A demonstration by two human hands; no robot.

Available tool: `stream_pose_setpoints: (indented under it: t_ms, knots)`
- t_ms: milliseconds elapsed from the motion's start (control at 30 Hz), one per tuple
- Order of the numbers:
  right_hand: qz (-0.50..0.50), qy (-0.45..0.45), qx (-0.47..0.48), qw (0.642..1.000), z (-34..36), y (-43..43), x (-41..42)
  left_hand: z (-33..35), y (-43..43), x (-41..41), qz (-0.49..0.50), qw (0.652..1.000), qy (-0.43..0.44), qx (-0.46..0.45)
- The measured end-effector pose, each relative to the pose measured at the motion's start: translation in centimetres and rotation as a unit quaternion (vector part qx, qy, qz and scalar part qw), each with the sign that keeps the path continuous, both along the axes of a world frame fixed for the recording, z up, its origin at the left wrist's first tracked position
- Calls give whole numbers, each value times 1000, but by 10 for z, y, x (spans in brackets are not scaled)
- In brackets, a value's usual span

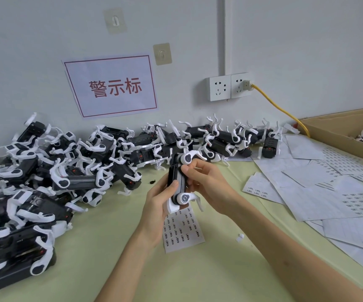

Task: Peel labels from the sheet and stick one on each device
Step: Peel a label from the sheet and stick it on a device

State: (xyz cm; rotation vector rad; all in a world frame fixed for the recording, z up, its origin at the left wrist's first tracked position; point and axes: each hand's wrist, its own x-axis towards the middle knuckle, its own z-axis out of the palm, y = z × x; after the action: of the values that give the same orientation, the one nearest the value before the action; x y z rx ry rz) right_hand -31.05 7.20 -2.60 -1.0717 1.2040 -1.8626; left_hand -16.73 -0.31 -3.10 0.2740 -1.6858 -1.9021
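I hold one black device with white legs [177,177] upright above the table. My left hand [157,205] grips its lower body from the left. My right hand [206,184] grips its upper part from the right, thumb pressed on the dark side panel. Under my hands a label sheet [182,231] with rows of small dark labels lies flat on the green table [198,269]. A large heap of the same devices [45,177] covers the left side, and more devices [219,138] line the wall.
Used white backing sheets [320,192] are spread across the right of the table. A cardboard box [350,129] with a device inside stands at the far right. A yellow cable [278,105] runs from a wall socket [229,87]. A small white scrap [240,237] lies near my right forearm.
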Motion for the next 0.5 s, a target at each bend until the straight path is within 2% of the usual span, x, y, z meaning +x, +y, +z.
stream_pose_setpoints:
  t_ms: [267, 500]
  knots:
    - [53, -28, -3, 998, 2, 1, -1, 0, 0, 2, 29, 997, -37, 67]
    - [76, -22, -9, 997, 0, 2, -4, 1, 0, 2, 26, 998, -32, 56]
